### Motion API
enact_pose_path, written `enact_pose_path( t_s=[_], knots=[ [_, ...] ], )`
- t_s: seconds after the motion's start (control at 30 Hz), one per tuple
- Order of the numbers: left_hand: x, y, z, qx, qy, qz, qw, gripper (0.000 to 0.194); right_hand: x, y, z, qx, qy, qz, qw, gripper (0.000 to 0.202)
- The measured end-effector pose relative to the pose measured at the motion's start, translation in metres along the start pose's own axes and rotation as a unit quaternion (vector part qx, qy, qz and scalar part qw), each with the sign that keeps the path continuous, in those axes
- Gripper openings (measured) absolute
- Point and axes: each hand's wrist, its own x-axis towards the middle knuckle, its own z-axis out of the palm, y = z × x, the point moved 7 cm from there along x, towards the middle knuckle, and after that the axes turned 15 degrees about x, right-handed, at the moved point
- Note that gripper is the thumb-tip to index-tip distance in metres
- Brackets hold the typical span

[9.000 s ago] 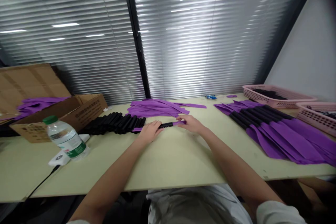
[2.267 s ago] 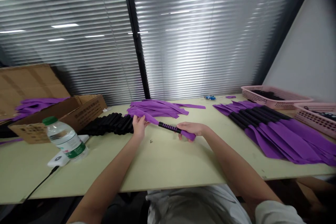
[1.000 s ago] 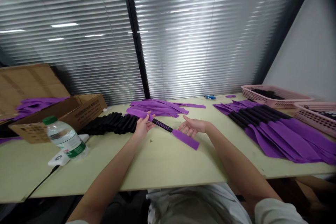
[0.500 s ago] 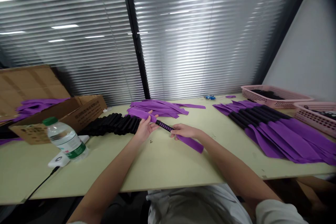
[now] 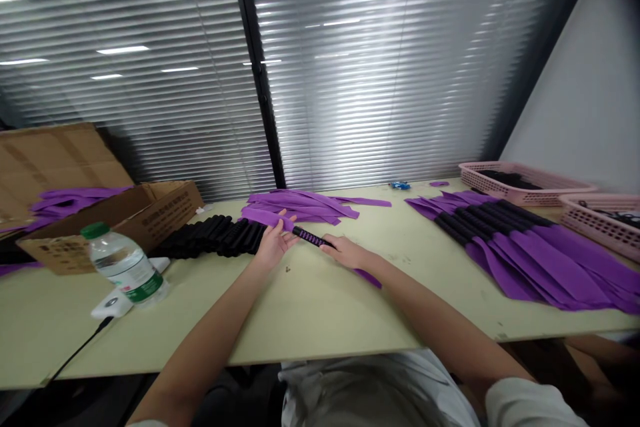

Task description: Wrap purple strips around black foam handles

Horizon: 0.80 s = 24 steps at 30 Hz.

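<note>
Between my hands, a purple fabric strip (image 5: 264,216) runs through a black ribbed sleeve (image 5: 308,236), and purple shows through its slots. My left hand (image 5: 274,244) holds the strip just left of the sleeve, some fingers spread. My right hand (image 5: 347,252) is closed round the sleeve's right end. The strip's other end pokes out below my right wrist. Behind my left hand lies a pile of loose purple strips (image 5: 310,203). Black sleeves (image 5: 220,237) stand in a row to the left.
At right lie several purple strips fitted with black sleeves (image 5: 545,247). Pink baskets (image 5: 530,197) with dark items sit behind them. A cardboard box (image 5: 165,213), a water bottle (image 5: 127,270) and a white device (image 5: 113,305) with a cable are at left. Window blinds rise behind the table.
My right hand has moved slightly up along the strip onto the sleeve's end, and now covers more of it. Less of the strip's right tail shows. My left hand has shifted slightly left.
</note>
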Motion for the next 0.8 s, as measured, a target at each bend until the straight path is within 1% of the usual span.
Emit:
enact_pose_path(
  t_s=[0.1,0.33,0.4,0.53,0.6,0.67,0.73,0.8],
  knots=[
    [-0.001,0.001,0.001,-0.002,-0.002,-0.002,1.0,0.049,0.0,0.002,-0.002,0.006,-0.005,-0.007,1.0,0.04],
    [-0.001,0.004,0.004,-0.008,-0.013,0.002,1.0,0.046,0.005,0.009,-0.007,0.039,0.025,-0.011,0.999,0.042],
    [0.001,0.006,0.0,-0.013,0.002,0.003,1.0,0.043,0.005,0.01,-0.005,0.041,0.022,-0.004,0.999,0.043],
    [0.005,0.015,-0.014,-0.035,0.041,0.026,0.998,0.043,0.002,0.012,-0.004,0.043,0.009,0.021,0.999,0.047],
    [0.007,0.019,-0.02,-0.039,0.044,0.035,0.998,0.046,0.001,0.014,-0.005,0.055,0.006,0.04,0.998,0.048],
    [0.008,0.02,-0.023,-0.033,0.042,0.039,0.998,0.047,0.0,0.016,-0.009,0.073,0.015,0.053,0.996,0.05],
    [0.008,0.019,-0.024,-0.027,0.041,0.038,0.998,0.047,0.0,0.02,-0.016,0.09,0.03,0.066,0.993,0.056],
    [0.007,0.018,-0.023,-0.025,0.042,0.034,0.998,0.044,0.0,0.025,-0.021,0.105,0.035,0.09,0.99,0.068]
  ],
)
